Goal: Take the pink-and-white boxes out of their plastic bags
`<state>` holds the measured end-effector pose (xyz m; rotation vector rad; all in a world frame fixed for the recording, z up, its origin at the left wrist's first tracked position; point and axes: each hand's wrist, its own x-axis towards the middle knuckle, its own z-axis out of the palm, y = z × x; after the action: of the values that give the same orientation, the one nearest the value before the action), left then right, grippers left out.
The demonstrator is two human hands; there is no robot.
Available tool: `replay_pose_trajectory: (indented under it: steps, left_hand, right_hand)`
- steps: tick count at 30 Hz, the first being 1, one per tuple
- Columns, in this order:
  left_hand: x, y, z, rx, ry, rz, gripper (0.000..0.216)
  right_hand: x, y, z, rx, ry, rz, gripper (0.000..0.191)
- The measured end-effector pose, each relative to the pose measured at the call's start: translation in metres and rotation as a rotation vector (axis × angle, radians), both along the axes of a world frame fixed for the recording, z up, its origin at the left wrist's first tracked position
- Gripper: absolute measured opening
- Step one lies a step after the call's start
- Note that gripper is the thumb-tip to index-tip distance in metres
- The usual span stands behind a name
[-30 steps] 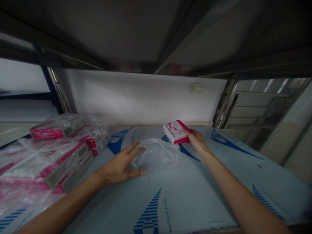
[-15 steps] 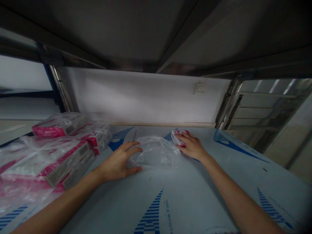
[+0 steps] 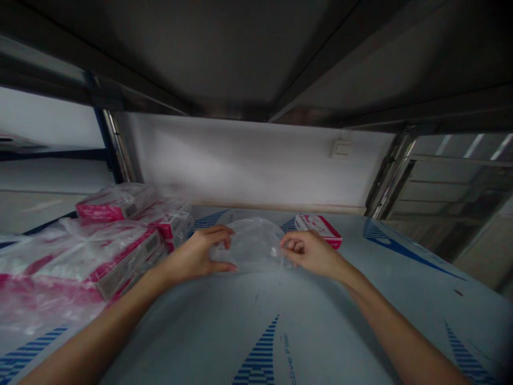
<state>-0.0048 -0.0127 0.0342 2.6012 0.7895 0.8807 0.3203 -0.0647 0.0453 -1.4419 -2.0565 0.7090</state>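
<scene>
A clear plastic bag (image 3: 252, 245) lies on the shelf surface (image 3: 328, 315), which is covered in protective film with blue print. My left hand (image 3: 198, 255) grips the bag's left edge. My right hand (image 3: 308, 252) pinches its right edge. A small pink-and-white box (image 3: 319, 226) lies flat on the shelf just behind my right hand, free of both hands.
Several pink-and-white boxes wrapped in clear plastic (image 3: 104, 243) are stacked at the left. A white wall (image 3: 248, 160) closes the back, a metal shelf (image 3: 240, 53) hangs low overhead, and shelf posts (image 3: 385, 176) stand at the right.
My right hand set the pink-and-white box down on the shelf, let go of it and moved to the bag's right edge. My left hand closed on the bag.
</scene>
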Motion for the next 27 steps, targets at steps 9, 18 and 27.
replay_pose_trajectory:
  steps: [9,18,27]
  left_hand:
    - [-0.008,-0.006,0.030,-0.401,-0.130,-0.071,0.026]
    - [0.001,-0.009,0.027,-0.241,-0.093,0.091,0.033]
    - [-0.026,-0.005,0.042,-0.425,-0.337,-0.103,0.029]
  right_hand:
    - [-0.003,-0.018,0.039,-0.250,0.066,0.264,0.059]
    - [-0.014,-0.025,0.030,-0.179,-0.142,0.389,0.077]
    - [-0.001,-0.008,0.025,-0.010,0.272,0.070,0.041]
